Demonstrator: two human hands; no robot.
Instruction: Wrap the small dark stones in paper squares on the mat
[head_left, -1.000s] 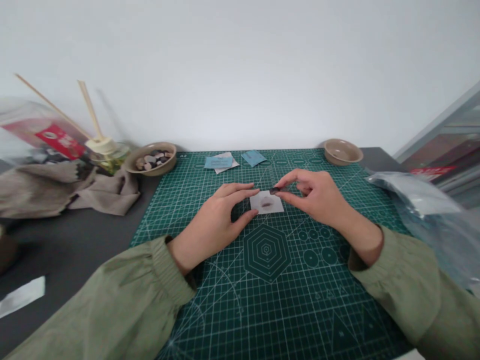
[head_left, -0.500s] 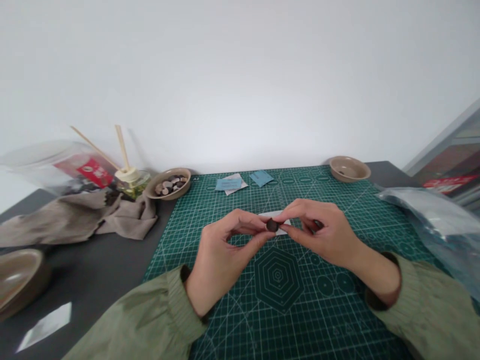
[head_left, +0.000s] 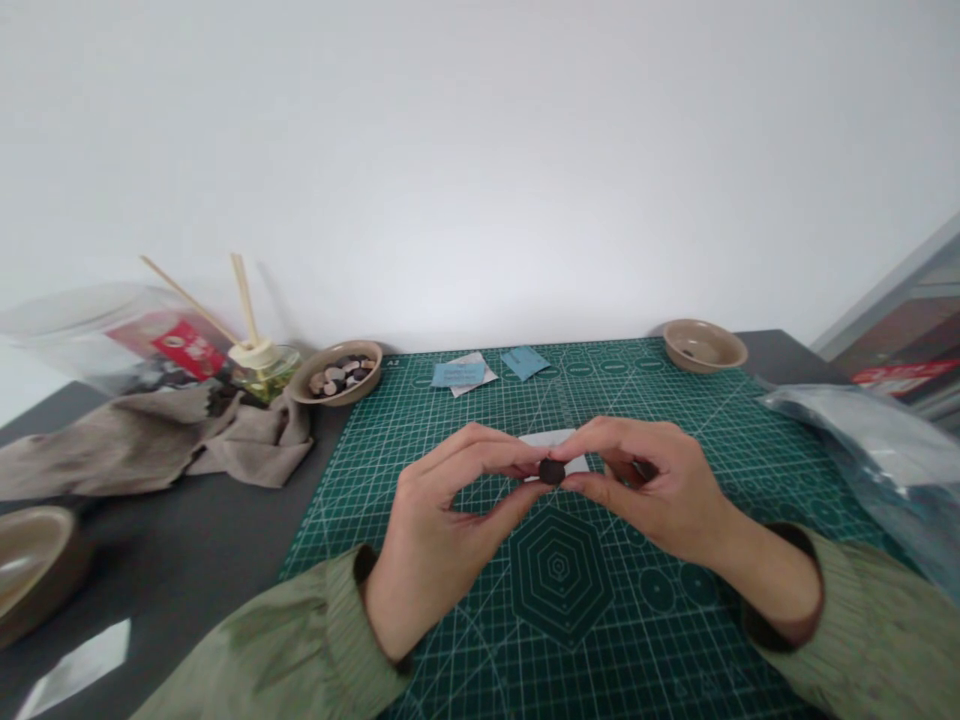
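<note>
Between both hands is a small dark round disc (head_left: 552, 471), its flat face toward me. My left hand (head_left: 457, 510) pinches its left side between thumb and forefinger. The thumb and forefinger of my right hand (head_left: 652, 480) close on its right side. A second dark piece (head_left: 643, 468) shows inside the curled fingers of my right hand; its kind is hard to tell. Just behind the fingertips lies a white paper piece (head_left: 577, 465), partly hidden by the hands, on the green cutting mat (head_left: 420, 500).
A bowl of dark and pale pieces (head_left: 337, 390) stands at back left, near a reed diffuser (head_left: 259, 360) and crumpled cloth (head_left: 150, 450). Another bowl (head_left: 705, 345) is at back right, a third (head_left: 37, 560) at left. Blue packets (head_left: 525, 361) lie behind; a plastic bag (head_left: 870, 430) at right.
The disc has been turned a little, and both hands sit slightly lower in the view. The whole scene has shifted down a little too. Both hands keep their pinch.
</note>
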